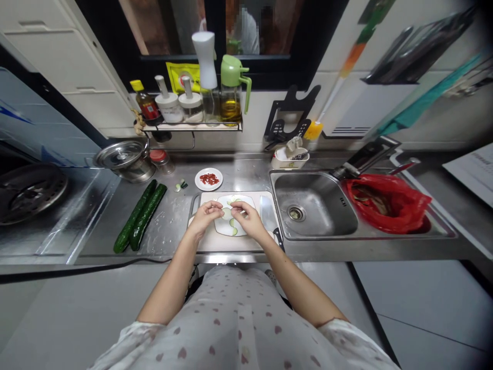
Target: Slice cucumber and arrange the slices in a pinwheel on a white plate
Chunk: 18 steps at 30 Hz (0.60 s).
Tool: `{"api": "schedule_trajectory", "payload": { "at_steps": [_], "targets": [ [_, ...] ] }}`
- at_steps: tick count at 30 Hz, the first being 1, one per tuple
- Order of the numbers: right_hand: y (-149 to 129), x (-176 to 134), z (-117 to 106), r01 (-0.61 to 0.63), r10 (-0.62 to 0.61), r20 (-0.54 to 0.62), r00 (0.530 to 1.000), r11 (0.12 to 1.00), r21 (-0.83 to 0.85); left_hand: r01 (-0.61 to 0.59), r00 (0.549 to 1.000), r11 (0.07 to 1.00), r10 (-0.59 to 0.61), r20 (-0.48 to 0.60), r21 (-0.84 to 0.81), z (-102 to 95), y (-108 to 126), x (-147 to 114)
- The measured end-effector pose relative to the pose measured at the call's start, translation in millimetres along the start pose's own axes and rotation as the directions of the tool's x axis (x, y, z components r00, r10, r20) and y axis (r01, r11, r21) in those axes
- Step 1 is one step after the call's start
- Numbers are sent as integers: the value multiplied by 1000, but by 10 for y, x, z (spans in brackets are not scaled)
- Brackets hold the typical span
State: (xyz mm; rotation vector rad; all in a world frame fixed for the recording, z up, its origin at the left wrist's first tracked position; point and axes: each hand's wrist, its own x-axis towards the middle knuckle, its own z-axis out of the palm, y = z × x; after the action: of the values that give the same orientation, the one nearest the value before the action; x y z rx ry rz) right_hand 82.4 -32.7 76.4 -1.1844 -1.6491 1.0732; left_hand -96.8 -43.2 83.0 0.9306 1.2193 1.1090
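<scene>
My stainless-steel table [175,223] runs from left to right, with the sink [321,205] set in on the right. A red plastic bag [389,208] slumps open over the sink's far right end. In front of me, at the near edge, I have the cutting board [208,244]. To its left, 2 long green cucumbers [141,217] lie side by side. On the board sits a white plate [221,226], and I hold my left hand [210,211] and right hand [247,218] over it. The knife [266,209] lies along the board's right side, its handle toward me. Beyond the board is a small dish [198,179] of chopped red pieces [209,179]. The pale round slice [226,214] shows between my 2 hands, above the plate; the fingers of each are bent inward, but I cannot tell whether either set is clamped on it. Green-edged slices [234,230] lie on the plate below.
</scene>
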Motion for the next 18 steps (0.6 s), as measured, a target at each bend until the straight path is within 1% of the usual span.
{"api": "schedule_trajectory", "payload": {
  "at_steps": [4, 7, 9, 11, 12, 13, 14, 15, 16, 18],
  "targets": [
    [-90, 26, 10, -13, 11, 44, 999, 999, 43, -25, 998, 1000, 25, 50, 6, 54, 35, -29],
    [-91, 34, 19, -11, 6, 66, 998, 998, 65, -25, 997, 999, 22, 72, 41, 72, 40, -30],
    [-73, 38, 18, -2, -4, 66, 998, 997, 79, -35, 998, 998, 31, 59, 58, 84, 33, -25],
    [-57, 43, 3, 13, -17, 51, 999, 997, 78, -31, 1000, 997, 31, -5, 77, 101, 21, -31],
    [-52, 45, -11, 22, -25, 39, 999, 997, 68, -3, 999, 997, 6, -37, 80, 114, 14, -41],
    [-50, 46, -28, 33, -34, 29, 999, 998, 56, 49, 998, 996, -45, -52, 69, 129, 8, -57],
    [-50, 48, -47, 45, -46, 24, 999, 998, 42, 121, 992, 992, -120, -40, 36, 146, 4, -77],
    [-53, 48, -68, 59, -60, 23, 998, 998, 30, 203, 979, 979, -203, -3, -17, 166, 3, -101],
    [-56, 48, -89, 77, -77, 26, 997, 997, 22, 282, 959, 956, -278, 57, -82, 187, 4, -125],
    [-64, 46, -130, 119, -120, 41, 992, 993, 15, 401, 913, 891, -368, 177, -213, 229, 16, -165]
  ]
}}
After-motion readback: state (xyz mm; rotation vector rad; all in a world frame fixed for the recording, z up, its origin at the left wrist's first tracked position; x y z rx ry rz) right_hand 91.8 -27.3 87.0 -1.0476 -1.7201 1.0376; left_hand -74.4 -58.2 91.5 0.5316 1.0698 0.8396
